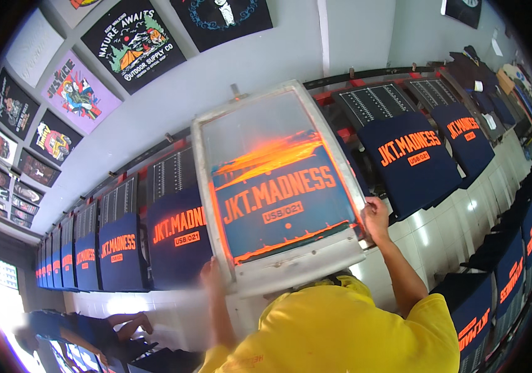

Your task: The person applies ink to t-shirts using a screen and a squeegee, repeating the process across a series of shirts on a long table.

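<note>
A screen printing frame (291, 264) is in front of me, tilted, with a pale rim and a see-through mesh carrying block lettering. Bright orange ink (272, 152) is smeared across its upper part and along its edges. My right hand (376, 221) grips the right side of the frame near the lower corner. My left hand (212, 276), blurred, is closed at the left side near its lower corner. Through the mesh shows dark blue cloth; how close the frame is to it, I cannot tell. My arms come out of yellow sleeves (430, 320).
Navy shirts with orange prints lie on a long row of boards, including one shirt (182, 255) left of the frame and another (409, 161) right. More printed shirts (468, 317) are at lower right. Another person (98, 336) is at lower left. Printed panels (132, 46) hang on the wall.
</note>
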Demonstrator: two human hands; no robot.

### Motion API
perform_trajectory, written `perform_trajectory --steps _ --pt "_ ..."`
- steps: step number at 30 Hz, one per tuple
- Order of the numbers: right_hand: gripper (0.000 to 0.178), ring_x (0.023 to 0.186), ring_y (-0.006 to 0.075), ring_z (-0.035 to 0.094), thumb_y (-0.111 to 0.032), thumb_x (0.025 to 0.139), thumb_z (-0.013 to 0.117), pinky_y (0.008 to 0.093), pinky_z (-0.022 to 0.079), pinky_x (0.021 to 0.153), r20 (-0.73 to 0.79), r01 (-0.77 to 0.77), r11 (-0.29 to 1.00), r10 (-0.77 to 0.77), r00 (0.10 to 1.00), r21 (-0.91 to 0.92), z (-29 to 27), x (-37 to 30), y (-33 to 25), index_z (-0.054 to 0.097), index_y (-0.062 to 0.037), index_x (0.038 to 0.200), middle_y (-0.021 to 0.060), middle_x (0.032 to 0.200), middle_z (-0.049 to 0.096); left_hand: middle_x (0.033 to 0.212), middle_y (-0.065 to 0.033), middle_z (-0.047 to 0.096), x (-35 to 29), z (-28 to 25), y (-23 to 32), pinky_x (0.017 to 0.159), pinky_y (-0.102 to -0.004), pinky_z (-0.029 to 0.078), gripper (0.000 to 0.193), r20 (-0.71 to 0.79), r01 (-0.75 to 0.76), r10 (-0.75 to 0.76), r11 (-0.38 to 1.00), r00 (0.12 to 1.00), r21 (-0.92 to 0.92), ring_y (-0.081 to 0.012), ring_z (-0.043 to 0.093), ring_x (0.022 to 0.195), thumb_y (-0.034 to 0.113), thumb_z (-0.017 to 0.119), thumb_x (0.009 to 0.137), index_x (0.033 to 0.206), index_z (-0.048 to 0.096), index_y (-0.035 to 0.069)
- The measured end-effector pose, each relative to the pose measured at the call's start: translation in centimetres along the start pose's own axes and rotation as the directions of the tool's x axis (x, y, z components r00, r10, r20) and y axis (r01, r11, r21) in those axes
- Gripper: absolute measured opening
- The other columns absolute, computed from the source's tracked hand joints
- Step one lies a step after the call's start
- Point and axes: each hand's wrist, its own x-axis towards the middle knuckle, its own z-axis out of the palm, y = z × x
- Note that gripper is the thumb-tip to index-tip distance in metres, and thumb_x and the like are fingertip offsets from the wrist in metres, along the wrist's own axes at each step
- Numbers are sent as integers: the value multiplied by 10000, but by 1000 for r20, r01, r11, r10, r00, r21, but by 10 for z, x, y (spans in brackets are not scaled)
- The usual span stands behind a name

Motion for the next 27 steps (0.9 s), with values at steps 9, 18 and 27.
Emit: perform_trajectory --steps 9,18,27 --pt "160 694 71 549 69 868 525 229 439 634 -30 15 996 -18 999 -86 -81 51 36 641 45 974 18 767 597 638 -42 535 -44 91 45 571 -331 401 379 -24 62 -67 981 997 -182 -117 449 616 286 603 944 815 634 -70" --pt "149 658 119 517 24 840 571 290 432 625 -32 37 979 -44 999 -200 -74 73 47 661 55 954 61 712 594 586 -74 500 -40 103 63 534 -358 379 392 -72 54 -66 986 995 -157 -129 428 576 282 609 923 796 609 -89" --pt "125 717 88 543 60 858 554 237 442 666 -21 71 980 -77 997 -188 -67 78 62 645 50 943 36 781 605 558 -53 442 -27 99 64 515 -364 349 395 -47 32 -37 995 998 -95 -121 393 551 288 617 906 730 579 -64"
